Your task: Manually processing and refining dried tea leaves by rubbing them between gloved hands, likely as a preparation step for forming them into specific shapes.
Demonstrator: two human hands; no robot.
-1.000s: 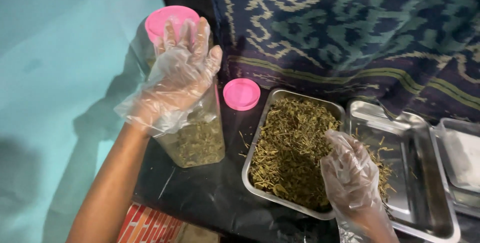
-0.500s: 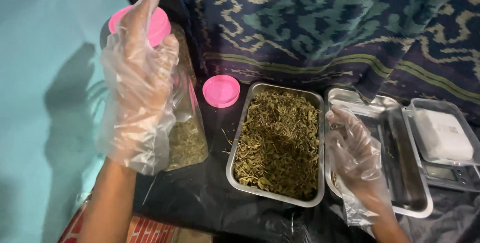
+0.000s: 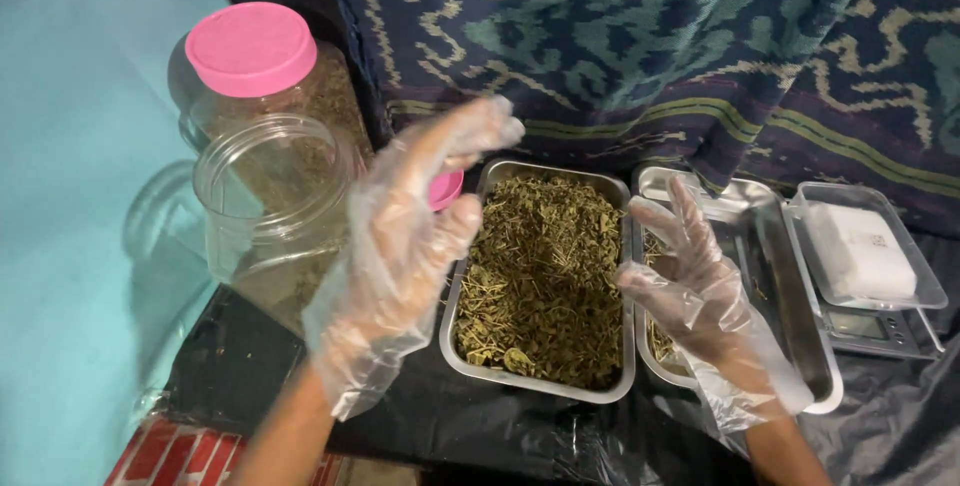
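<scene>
Herbs (image 3: 545,281) fill steel tray (image 3: 480,186) between hands. Left hand (image 3: 405,246), gloved, fingers spread, holds nothing; open jar (image 3: 265,196) just left. Right hand (image 3: 690,281) likewise spread, over second tray (image 3: 790,276), gloves keeping herbs clean.

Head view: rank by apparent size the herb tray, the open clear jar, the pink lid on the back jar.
1. Herb tray, clearly largest.
2. Open clear jar, though the left hand covers part of it.
3. Pink lid, smallest; it sits farther back, so it may look smaller.

Both my gloved hands are up, empty, fingers spread. Left hand (image 3: 400,246) hovers beside the herb tray (image 3: 540,281), right hand (image 3: 690,281) over the emptier tray (image 3: 790,276)
</scene>
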